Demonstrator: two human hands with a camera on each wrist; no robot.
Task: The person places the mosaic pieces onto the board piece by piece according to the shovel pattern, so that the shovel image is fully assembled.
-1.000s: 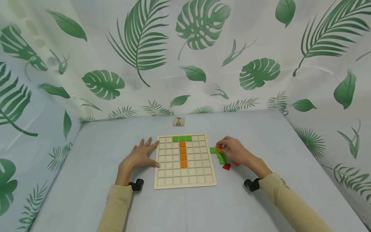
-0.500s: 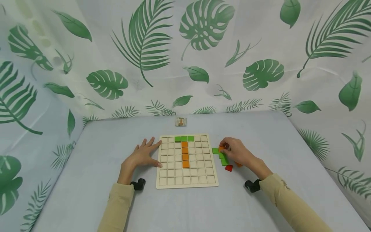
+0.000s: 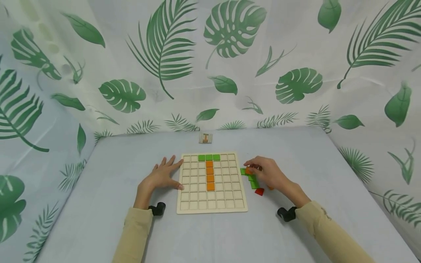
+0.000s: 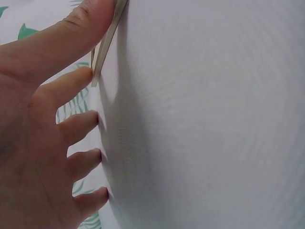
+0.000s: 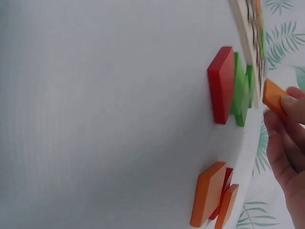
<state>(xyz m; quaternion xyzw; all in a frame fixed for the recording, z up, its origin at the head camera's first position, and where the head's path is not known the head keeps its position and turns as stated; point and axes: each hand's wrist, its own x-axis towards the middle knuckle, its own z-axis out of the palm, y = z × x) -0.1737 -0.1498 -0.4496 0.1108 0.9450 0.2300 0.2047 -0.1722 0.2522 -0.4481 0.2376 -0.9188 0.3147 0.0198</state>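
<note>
A cream square grid board (image 3: 194, 205) lies mid-table, with a row of green tiles (image 3: 209, 157) along its far side and a column of orange tiles (image 3: 210, 178) below them. My left hand (image 3: 160, 179) rests at the board's left edge, fingers spread, thumb and index finger touching it. To the right of the board, my right hand (image 3: 269, 171) pinches an orange tile (image 5: 275, 97) between thumb and fingers, raised above the loose tiles. Beneath it lie loose green tiles (image 3: 254, 184) and a red piece (image 5: 221, 86).
More orange (image 5: 208, 194) and red pieces lie near the right wrist, partly hidden by the hand in the head view. A small patterned card (image 3: 205, 138) lies behind the board. A leaf-print cloth (image 3: 184, 106) hangs behind the table.
My right hand has lifted the orange tile and shifted slightly left with it, toward the board. My left hand keeps its place at the board's edge.
</note>
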